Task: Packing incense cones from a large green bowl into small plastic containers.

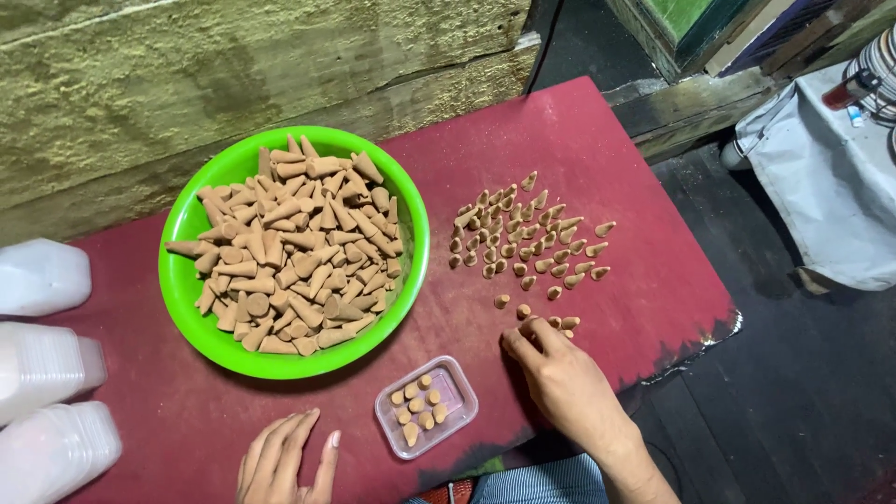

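Note:
A bright green bowl (183, 280) heaped with large tan cones sits on a dark red table (579, 131). To its right lie several small tan cones (527, 238) in rough rows. A small clear tray (457, 411) near the front edge holds several small cones standing upright. My right hand (560, 378) rests on the table, its fingertips touching a few small cones at the low end of the rows. Flat on the table left of the tray lies my left hand (280, 462), fingers apart and holding nothing.
Three white plastic containers (42, 359) stand along the table's left edge. A rough yellowish wall (233, 56) runs behind the bowl. Beyond the table's right edge is dark floor, with a white cloth bundle (826, 187) at the far right.

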